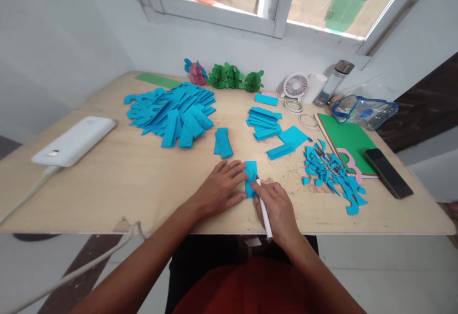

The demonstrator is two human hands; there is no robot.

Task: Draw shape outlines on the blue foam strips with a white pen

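Observation:
A small blue paper piece (251,172) lies upright on the table in front of me, with faint marks on it. My left hand (221,186) rests flat with spread fingers, its fingertips on the paper's left edge. A white pen (265,211) is held in my right hand (278,207), its dark tip at the paper's right edge. Just beyond my left hand lie a few folded blue strips (223,142). A large heap of folded blue paper (171,109) sits farther back on the left, and a smaller stack of blue strips (264,121) lies back right.
Blue scraps (331,168) lie at right beside a green sheet (348,137) and a black phone (388,173). A white power bank (74,141) with a cable is at left. Along the wall stand green paper shapes (226,76), a small fan (296,86) and a bottle (333,84).

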